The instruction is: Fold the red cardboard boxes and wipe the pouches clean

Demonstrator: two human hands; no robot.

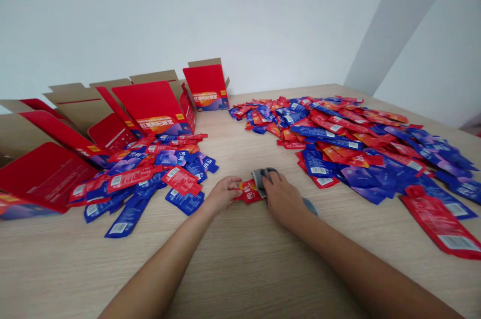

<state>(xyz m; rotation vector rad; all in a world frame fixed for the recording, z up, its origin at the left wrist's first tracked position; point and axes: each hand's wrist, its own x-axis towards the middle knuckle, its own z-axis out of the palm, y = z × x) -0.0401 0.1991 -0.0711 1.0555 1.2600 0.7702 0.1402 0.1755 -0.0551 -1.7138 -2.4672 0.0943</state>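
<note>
Near the middle of the table, my left hand [224,195] pinches one end of a red sachet [249,192] between thumb and fingers. My right hand [280,196] is closed on a grey cloth [257,177], which is bunched over the sachet's other end. That covered end of the sachet is hidden under the cloth and my fingers. A further bit of the cloth sticks out by my right wrist.
To the left lies a pile of red and blue sachets [137,176], in front of several open red cartons [150,101]. Another red carton [206,86] stands at the back. A larger heap of sachets [361,143] spreads across the right, with a red sachet [443,221] near the front.
</note>
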